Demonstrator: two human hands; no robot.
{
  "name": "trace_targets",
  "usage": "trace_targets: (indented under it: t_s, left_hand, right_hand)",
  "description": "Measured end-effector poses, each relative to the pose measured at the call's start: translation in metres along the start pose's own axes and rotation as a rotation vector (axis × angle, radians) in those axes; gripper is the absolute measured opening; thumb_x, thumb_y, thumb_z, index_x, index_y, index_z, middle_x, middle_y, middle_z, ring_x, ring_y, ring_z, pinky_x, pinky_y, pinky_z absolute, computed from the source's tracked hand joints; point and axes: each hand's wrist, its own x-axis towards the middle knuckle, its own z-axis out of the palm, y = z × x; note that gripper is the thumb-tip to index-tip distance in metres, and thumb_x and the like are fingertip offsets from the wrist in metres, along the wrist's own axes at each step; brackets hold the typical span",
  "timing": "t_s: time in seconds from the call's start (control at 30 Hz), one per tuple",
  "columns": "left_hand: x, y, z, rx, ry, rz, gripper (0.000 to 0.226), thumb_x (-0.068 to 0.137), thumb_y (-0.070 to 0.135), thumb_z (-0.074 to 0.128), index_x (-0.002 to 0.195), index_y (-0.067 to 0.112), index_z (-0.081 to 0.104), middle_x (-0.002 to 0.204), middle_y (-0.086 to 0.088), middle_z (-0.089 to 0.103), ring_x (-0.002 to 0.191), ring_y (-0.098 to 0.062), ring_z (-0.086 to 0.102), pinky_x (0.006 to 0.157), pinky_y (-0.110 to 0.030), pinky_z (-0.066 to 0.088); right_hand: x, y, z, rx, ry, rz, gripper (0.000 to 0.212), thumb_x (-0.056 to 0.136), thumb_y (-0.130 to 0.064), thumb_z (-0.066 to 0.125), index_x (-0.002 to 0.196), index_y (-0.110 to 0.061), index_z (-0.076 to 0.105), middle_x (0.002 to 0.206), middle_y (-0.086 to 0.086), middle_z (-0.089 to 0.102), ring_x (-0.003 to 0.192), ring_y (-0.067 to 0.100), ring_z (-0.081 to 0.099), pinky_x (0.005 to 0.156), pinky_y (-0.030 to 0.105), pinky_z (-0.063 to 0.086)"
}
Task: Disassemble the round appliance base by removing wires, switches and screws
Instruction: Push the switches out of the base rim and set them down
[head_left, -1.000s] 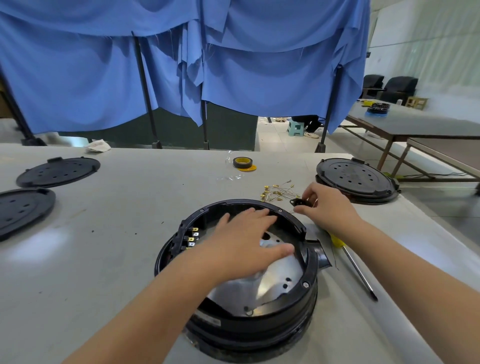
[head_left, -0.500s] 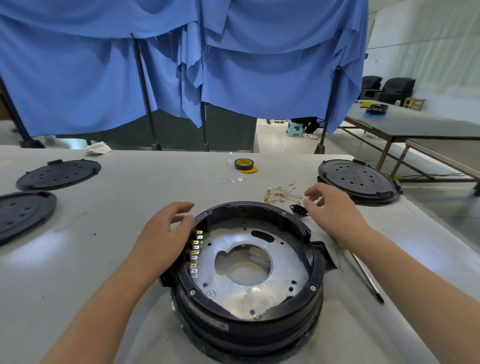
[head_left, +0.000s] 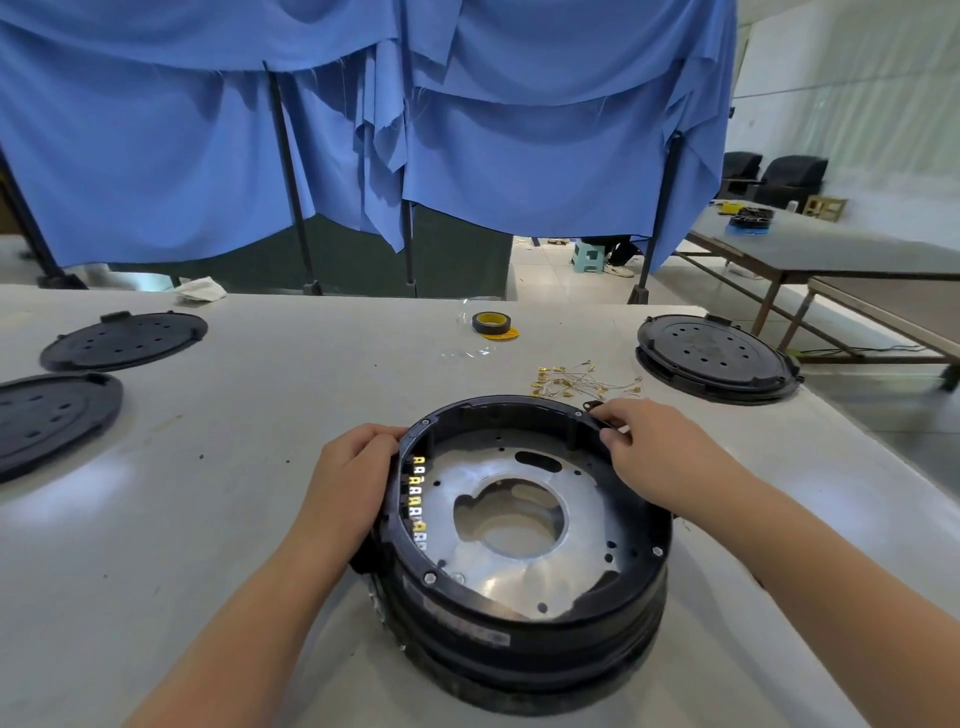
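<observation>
The round black appliance base (head_left: 524, 639) sits on the white table in front of me, open side up, with a silver metal plate (head_left: 519, 566) inside. A row of brass terminals (head_left: 418, 499) lines its inner left wall. My left hand (head_left: 358, 467) grips the left rim. My right hand (head_left: 654, 452) holds the far right rim, fingertips on the edge. A small black switch part (head_left: 594, 405) lies on the table just beyond my right fingers. Removed wires with gold connectors (head_left: 582, 382) lie behind the base.
A closed black round unit (head_left: 714, 358) stands at the right. Two black lids (head_left: 122, 340) (head_left: 49, 415) lie at the left. A yellow and black tape roll (head_left: 492, 325) sits at the back middle, a crumpled cloth (head_left: 200, 288) at the back left. Blue curtains hang behind.
My left hand left the inside of the base and now grips its left rim. My right hand set down the small black part and moved onto the right rim.
</observation>
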Motion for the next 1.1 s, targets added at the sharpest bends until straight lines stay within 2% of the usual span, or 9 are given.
trace_targets:
  t_s: [0.17, 0.33, 0.53, 0.67, 0.87, 0.93, 1.0, 1.03, 1.1]
  left_hand:
    - [-0.002, -0.001, 0.0, -0.048, -0.141, -0.041, 0.02, 0.086, 0.007, 0.05, 0.084, 0.006, 0.07, 0.087, -0.002, 0.072, 0.081, -0.01, 0.065, 0.057, -0.015, 0.047]
    - [-0.003, -0.003, 0.001, -0.04, -0.198, 0.006, 0.011, 0.087, 0.015, 0.059, 0.088, 0.007, 0.067, 0.086, -0.007, 0.071, 0.078, -0.012, 0.065, 0.075, -0.031, 0.052]
    - [-0.004, -0.008, 0.005, -0.067, -0.221, 0.028, 0.012, 0.083, 0.016, 0.069, 0.088, 0.011, 0.06, 0.071, -0.008, 0.063, 0.06, -0.013, 0.057, 0.053, -0.019, 0.047]
    - [-0.009, -0.008, 0.008, -0.075, -0.306, 0.047, 0.024, 0.079, 0.025, 0.074, 0.087, 0.013, 0.056, 0.073, -0.011, 0.06, 0.065, -0.019, 0.055, 0.066, -0.036, 0.045]
    - [-0.019, -0.002, 0.014, -0.031, -0.388, 0.071, 0.033, 0.073, 0.041, 0.076, 0.068, 0.017, 0.053, 0.066, -0.006, 0.06, 0.064, -0.018, 0.055, 0.069, -0.036, 0.045]
    - [-0.019, -0.002, 0.014, -0.024, -0.391, 0.071, 0.032, 0.079, 0.036, 0.074, 0.066, 0.015, 0.054, 0.065, -0.008, 0.061, 0.062, -0.018, 0.055, 0.068, -0.034, 0.044]
    - [-0.019, -0.002, 0.012, -0.002, -0.404, 0.086, 0.031, 0.081, 0.036, 0.072, 0.065, 0.015, 0.056, 0.063, -0.008, 0.061, 0.061, -0.017, 0.052, 0.066, -0.033, 0.043]
    - [-0.018, -0.002, 0.01, 0.019, -0.415, 0.1, 0.031, 0.081, 0.038, 0.07, 0.063, 0.017, 0.058, 0.06, -0.003, 0.06, 0.058, -0.016, 0.051, 0.064, -0.029, 0.043]
    - [-0.019, 0.0, 0.006, 0.055, -0.448, 0.129, 0.032, 0.081, 0.042, 0.069, 0.059, 0.021, 0.059, 0.053, 0.006, 0.056, 0.054, -0.01, 0.05, 0.059, -0.018, 0.042]
  right_hand:
    - [0.008, 0.007, 0.001, 0.009, 0.029, 0.004, 0.033, 0.095, -0.013, 0.045, 0.122, -0.024, 0.06, 0.119, 0.004, 0.064, 0.108, 0.025, 0.057, 0.089, 0.032, 0.043]
    - [0.018, 0.015, 0.002, 0.034, 0.028, -0.051, 0.037, 0.096, -0.011, 0.044, 0.127, -0.026, 0.06, 0.13, 0.002, 0.061, 0.118, 0.027, 0.053, 0.097, 0.034, 0.04]
    - [0.038, 0.01, -0.002, -0.042, -0.063, -0.167, 0.037, 0.099, -0.016, 0.043, 0.133, -0.027, 0.055, 0.138, 0.0, 0.055, 0.128, 0.023, 0.048, 0.104, 0.029, 0.034]
    - [0.055, 0.004, -0.006, -0.045, -0.124, -0.165, 0.038, 0.099, -0.013, 0.044, 0.132, -0.026, 0.056, 0.139, 0.003, 0.054, 0.127, 0.026, 0.048, 0.108, 0.035, 0.034]
    - [0.057, 0.002, 0.005, -0.018, -0.041, -0.157, 0.035, 0.097, -0.01, 0.046, 0.128, -0.02, 0.059, 0.135, 0.004, 0.056, 0.124, 0.025, 0.048, 0.104, 0.034, 0.036]
    - [0.052, -0.001, 0.005, -0.037, 0.092, -0.241, 0.033, 0.093, -0.01, 0.05, 0.124, -0.015, 0.06, 0.129, 0.005, 0.057, 0.12, 0.024, 0.049, 0.101, 0.034, 0.038]
    - [0.041, -0.012, 0.002, 0.055, 0.209, -0.321, 0.024, 0.091, -0.011, 0.053, 0.112, -0.015, 0.065, 0.113, 0.002, 0.062, 0.103, 0.019, 0.055, 0.089, 0.03, 0.043]
    - [0.034, -0.019, 0.0, 0.134, 0.197, -0.331, 0.017, 0.091, -0.015, 0.054, 0.102, -0.018, 0.067, 0.102, -0.001, 0.066, 0.091, 0.016, 0.059, 0.082, 0.027, 0.045]
    - [0.02, -0.037, -0.003, 0.303, -0.02, -0.271, 0.018, 0.092, -0.026, 0.054, 0.084, -0.02, 0.069, 0.082, -0.004, 0.07, 0.074, 0.014, 0.063, 0.068, 0.026, 0.049]
